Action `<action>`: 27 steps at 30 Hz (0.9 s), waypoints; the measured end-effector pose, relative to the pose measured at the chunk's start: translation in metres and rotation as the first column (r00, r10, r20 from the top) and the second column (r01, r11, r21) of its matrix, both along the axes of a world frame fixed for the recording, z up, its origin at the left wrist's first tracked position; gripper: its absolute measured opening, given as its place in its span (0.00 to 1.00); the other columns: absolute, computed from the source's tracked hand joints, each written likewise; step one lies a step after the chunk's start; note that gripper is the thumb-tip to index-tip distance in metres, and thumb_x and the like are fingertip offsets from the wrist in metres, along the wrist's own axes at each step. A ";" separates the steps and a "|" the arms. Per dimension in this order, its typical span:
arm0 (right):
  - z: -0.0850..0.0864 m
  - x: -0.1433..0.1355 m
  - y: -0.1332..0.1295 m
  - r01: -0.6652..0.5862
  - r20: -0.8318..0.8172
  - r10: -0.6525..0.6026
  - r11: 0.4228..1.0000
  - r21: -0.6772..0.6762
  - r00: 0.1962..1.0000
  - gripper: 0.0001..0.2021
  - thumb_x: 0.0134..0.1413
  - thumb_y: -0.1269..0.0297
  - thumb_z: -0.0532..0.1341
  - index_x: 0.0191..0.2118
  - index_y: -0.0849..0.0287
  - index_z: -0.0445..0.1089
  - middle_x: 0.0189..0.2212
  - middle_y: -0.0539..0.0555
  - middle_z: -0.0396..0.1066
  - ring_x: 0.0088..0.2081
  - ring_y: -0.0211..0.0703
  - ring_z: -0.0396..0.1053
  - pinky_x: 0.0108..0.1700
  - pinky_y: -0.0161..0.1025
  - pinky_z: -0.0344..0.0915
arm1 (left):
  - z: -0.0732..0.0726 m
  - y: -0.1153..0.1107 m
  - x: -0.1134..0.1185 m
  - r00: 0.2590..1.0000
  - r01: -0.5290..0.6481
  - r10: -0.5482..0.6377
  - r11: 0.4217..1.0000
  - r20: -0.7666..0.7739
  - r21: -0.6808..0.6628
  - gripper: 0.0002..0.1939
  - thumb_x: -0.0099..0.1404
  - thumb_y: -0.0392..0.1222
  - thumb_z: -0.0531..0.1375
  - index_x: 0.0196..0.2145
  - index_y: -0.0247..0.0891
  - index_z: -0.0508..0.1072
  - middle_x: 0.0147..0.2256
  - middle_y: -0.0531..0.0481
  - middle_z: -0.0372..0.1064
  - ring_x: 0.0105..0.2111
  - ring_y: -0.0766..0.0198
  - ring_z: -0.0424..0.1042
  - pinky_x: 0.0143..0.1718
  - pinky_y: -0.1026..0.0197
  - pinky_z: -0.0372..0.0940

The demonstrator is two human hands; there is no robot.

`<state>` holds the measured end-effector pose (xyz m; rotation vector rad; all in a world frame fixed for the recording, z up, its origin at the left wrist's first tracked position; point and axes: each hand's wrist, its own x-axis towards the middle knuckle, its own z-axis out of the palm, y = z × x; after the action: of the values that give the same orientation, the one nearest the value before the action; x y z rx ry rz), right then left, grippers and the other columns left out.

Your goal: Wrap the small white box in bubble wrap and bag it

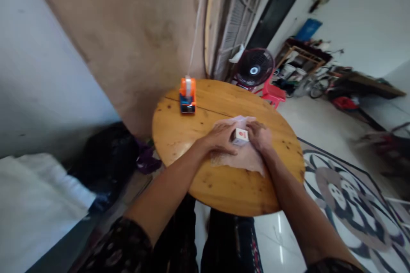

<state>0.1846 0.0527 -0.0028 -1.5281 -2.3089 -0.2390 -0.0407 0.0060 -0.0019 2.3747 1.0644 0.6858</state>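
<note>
A small white box (241, 135) with red print stands on a crumpled, pinkish see-through wrapping sheet (238, 162), which looks like thin plastic or bubble wrap. Around the box's left side curves my left hand (222, 137), thumb toward the near side and fingers toward the far side. My right hand (260, 135) is at the box's right side, its fingers bent down over the sheet; the fingertips are partly hidden and blurred. An orange and blue tape dispenser (187, 96) with a roll of clear tape stands farther back on the left.
The round wooden table (237, 198) stands by a brown wall panel. Behind it are a dark fan (255, 68) and a red plastic stool (273, 94). A panda-patterned rug (349, 204) lies to the right; a dark bag (104, 158) and white cloth (35, 204) are on the left.
</note>
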 end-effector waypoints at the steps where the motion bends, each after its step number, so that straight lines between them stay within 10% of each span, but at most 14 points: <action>1: -0.001 0.002 0.002 -0.013 -0.027 0.013 1.000 -0.011 1.000 0.16 0.59 0.62 0.52 0.45 0.60 0.74 0.47 0.61 0.74 0.48 0.52 0.69 0.52 0.49 0.63 | 0.000 0.001 0.000 1.000 0.005 -0.005 1.000 0.012 0.009 0.59 0.45 0.57 0.67 0.66 0.33 0.44 0.65 0.33 0.47 0.64 0.40 0.49 0.62 0.44 0.47; 14: 0.017 0.016 -0.015 -0.109 -0.327 0.062 0.986 -0.128 0.943 0.15 0.54 0.70 0.55 0.43 0.57 0.76 0.44 0.58 0.76 0.48 0.52 0.72 0.52 0.49 0.65 | 0.000 0.003 0.004 0.998 -0.007 0.006 1.000 -0.060 -0.019 0.60 0.47 0.60 0.67 0.67 0.36 0.42 0.66 0.35 0.46 0.65 0.40 0.48 0.63 0.41 0.47; 22: 0.042 0.013 -0.034 -0.582 -0.681 0.178 0.694 -0.425 0.710 0.21 0.52 0.61 0.63 0.54 0.52 0.69 0.51 0.51 0.72 0.50 0.48 0.71 0.54 0.46 0.65 | 0.001 0.004 0.004 0.996 0.005 -0.009 0.999 -0.085 -0.052 0.59 0.48 0.63 0.66 0.67 0.39 0.41 0.67 0.37 0.43 0.65 0.41 0.47 0.63 0.40 0.48; 27: 0.043 0.008 -0.037 -0.511 -0.550 0.232 0.743 -0.432 0.802 0.27 0.45 0.62 0.67 0.54 0.55 0.68 0.51 0.55 0.71 0.51 0.50 0.69 0.54 0.47 0.63 | 0.000 0.004 0.005 0.994 -0.038 0.030 0.997 -0.103 -0.071 0.60 0.46 0.64 0.66 0.67 0.35 0.43 0.66 0.34 0.45 0.65 0.40 0.48 0.63 0.41 0.48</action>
<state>0.1925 0.0156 0.0404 -1.0900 -2.3030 0.9119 -0.0359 0.0100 -0.0020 2.3554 1.1546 0.5334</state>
